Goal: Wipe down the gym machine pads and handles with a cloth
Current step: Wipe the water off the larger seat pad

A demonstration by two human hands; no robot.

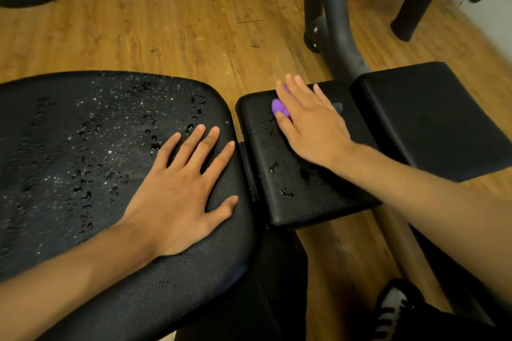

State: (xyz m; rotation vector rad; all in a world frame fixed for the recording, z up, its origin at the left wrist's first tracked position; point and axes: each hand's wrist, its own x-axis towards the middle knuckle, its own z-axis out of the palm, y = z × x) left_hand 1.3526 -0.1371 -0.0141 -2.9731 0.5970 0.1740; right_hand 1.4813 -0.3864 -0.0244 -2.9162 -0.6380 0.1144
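1. The right hand (pixel 310 130) lies flat with straight fingers on the small middle pad (pixel 291 188), pressing a purple cloth (pixel 278 109) beneath the fingers. Only a bunched bit of cloth shows at the hand's left edge.
2. The left hand (pixel 177 196) rests open, fingers spread, on the right end of the large pad (pixel 83 147). It holds nothing and seems to be bracing.
3. The cloth sits at the far end of the middle pad. That pad's long axis runs from far to near, and its droplets (pixel 285 191) lie nearer the person than the cloth, so the likely stroke is a pull back along that axis.
4. The heaviest wetting is on the large pad, left of both hands. The left hand is nearer it, but the cloth is under the right, which would have to cross the gap between pads.
5. A third pad (pixel 429 119) lies just right of the working hand and looks dry.
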